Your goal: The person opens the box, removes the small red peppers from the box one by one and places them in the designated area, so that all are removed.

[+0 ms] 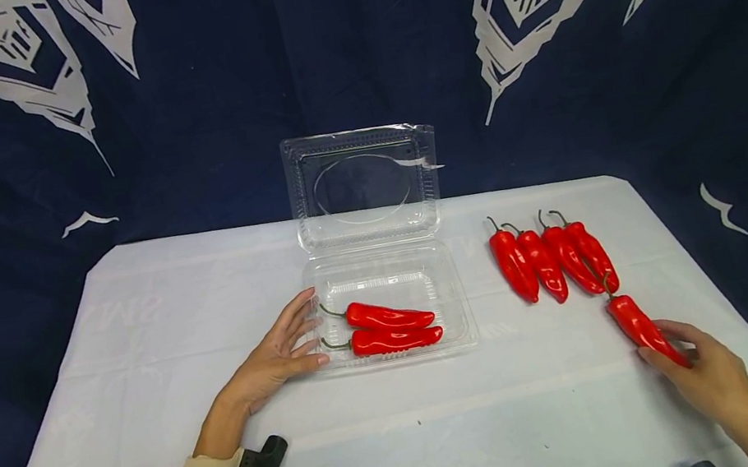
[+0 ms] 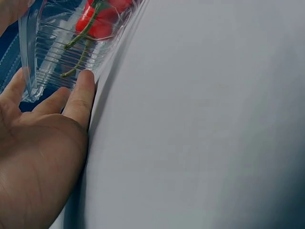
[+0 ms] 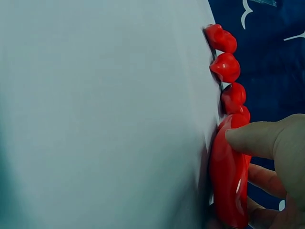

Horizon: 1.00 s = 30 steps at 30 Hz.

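Right hand (image 1: pixel 714 374) pinches a red chili pepper (image 1: pixel 642 330) near the table's right edge; left hand (image 1: pixel 276 359), fingers straight, steadies the clear clamshell tray (image 1: pixel 458 310) mid-table. Best lift clear of the four-pepper row (image 1: pixel 553 262), stem leading.

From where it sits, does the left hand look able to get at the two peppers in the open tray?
Probably yes. The left hand rests against the clear tray beside the stems; the lid stands open, so the two peppers lie uncovered.

Bare cloth (image 1: pixel 452 420) between clamshell tray (image 1: pixel 458 310) and pepper row (image 1: pixel 553 262) (upright lid (image 1: pixel 365 185) behind).
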Tool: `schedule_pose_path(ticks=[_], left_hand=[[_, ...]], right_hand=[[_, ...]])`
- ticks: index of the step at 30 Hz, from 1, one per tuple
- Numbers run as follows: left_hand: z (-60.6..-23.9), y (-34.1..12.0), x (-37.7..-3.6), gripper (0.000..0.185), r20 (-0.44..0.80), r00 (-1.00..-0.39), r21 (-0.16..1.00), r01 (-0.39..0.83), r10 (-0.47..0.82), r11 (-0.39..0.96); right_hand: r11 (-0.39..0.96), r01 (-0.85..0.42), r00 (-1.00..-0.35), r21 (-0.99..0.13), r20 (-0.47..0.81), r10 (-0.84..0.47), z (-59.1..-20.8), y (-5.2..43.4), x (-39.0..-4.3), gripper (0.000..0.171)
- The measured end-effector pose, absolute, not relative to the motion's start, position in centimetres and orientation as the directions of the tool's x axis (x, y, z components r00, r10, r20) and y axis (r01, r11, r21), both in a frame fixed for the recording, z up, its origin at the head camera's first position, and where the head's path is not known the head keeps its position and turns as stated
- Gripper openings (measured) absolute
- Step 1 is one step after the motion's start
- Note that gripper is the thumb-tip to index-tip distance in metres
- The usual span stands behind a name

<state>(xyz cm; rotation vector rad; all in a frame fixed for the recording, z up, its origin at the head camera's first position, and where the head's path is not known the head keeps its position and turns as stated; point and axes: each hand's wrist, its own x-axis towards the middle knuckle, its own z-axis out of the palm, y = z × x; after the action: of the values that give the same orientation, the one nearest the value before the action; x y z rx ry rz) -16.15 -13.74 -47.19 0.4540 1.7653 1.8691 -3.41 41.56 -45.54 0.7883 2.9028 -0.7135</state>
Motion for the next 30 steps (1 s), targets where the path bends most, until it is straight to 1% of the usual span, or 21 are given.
schedule_pose_path(ticks=[12,26,30], left_hand=[[-47.31,-13.74,-16.19,0.103,-0.112,-0.806,0.989,-0.146,0.582,-0.013],[-47.23,-13.75,-16.19,0.103,-0.108,-0.807,0.99,-0.143,0.58,-0.015],[-47.26,-13.77,-16.18,0.103,-0.108,-0.805,0.99,-0.143,0.583,-0.015]], right_hand=[[0.744,0.52,-0.852,-0.419,-0.189,0.489,-45.55,41.51,-3.18,0.08],[0.747,0.515,-0.855,-0.421,-0.184,0.485,-45.55,41.49,-3.34,0.078],[0.743,0.524,-0.85,-0.416,-0.197,0.489,-45.47,41.61,-3.34,0.08]])
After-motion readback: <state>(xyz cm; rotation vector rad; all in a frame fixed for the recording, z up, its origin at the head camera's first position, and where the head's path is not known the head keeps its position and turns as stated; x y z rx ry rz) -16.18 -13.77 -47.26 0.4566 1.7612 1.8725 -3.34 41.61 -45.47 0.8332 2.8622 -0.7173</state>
